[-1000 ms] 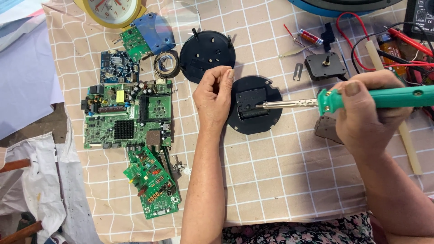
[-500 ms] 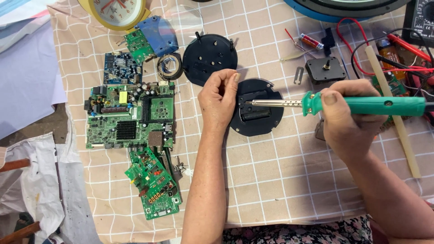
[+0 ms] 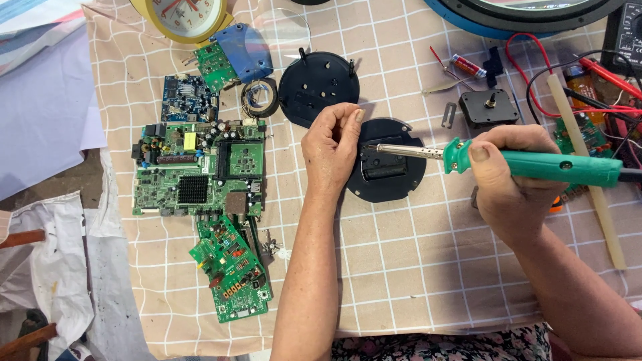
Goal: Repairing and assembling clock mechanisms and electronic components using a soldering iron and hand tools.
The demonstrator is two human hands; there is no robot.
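Checked cloth (image 3: 428, 281) covers table; right hand (image 3: 511, 180) holds soldering iron (image 3: 535, 164)

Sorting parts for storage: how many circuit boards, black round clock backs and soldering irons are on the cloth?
Circuit boards: 4 (large green, lower green, small blue, green under blue cover)
Black clock backs: 2 ()
Soldering irons: 1
Total: 7
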